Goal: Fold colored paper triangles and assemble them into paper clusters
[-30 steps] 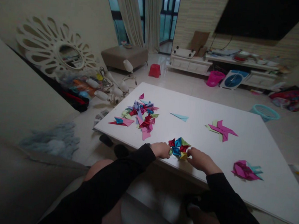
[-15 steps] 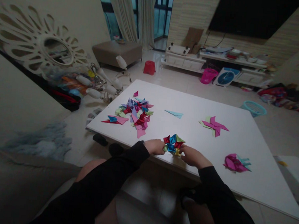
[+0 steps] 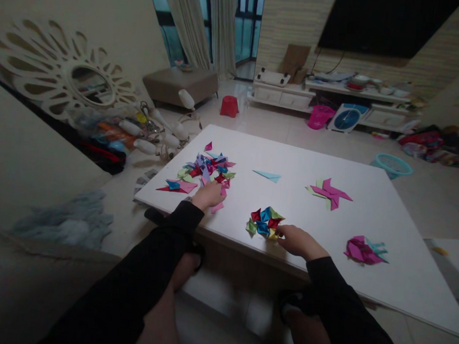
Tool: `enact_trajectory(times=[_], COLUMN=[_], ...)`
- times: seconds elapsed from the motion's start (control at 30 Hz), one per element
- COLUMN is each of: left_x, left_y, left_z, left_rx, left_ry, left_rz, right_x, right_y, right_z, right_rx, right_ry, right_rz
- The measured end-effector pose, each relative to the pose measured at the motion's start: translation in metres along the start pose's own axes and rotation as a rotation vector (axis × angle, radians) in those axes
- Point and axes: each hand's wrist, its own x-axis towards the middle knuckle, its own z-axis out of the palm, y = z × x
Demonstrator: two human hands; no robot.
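Note:
On the near edge of the white table (image 3: 290,197) lies a ring of folded paper pieces (image 3: 263,228) in red, blue, green and yellow. My right hand (image 3: 297,240) is closed at its right side, the fingertips on the yellow piece. At the table's left, my left hand (image 3: 209,195) reaches onto the near side of a heap of origami pieces (image 3: 204,165) in pink, red, purple, blue and green. Its fingertips are hard to make out among the paper there. A pink folded strip (image 3: 217,207) lies beside that hand.
Beyond the ring lies a light blue folded paper (image 3: 267,175). Farther right are a pink and green paper pinwheel shape (image 3: 330,193) and a magenta and teal folded stack (image 3: 363,250). A red stool (image 3: 229,106) and a teal basket (image 3: 391,165) stand on the floor.
My left hand has left the paper ring and moved left to the heap. The ring's green left piece is now uncovered. My right hand has stayed at the ring.

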Motion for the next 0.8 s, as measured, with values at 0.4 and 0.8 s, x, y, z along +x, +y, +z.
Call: enact_trajectory(times=[0.4, 0.8], left_x=[0.011, 0.011], left_y=[-0.015, -0.013], left_z=[0.014, 0.004], left_rx=[0.097, 0.089], left_ry=[-0.121, -0.138], left_rz=[-0.086, -0.035], right_x=[-0.003, -0.018], right_y=[0.005, 0.009], right_z=[-0.001, -0.021], right_rx=[0.002, 0.056], right_ry=[0.023, 0.255], right_rz=[-0.006, 0.044])
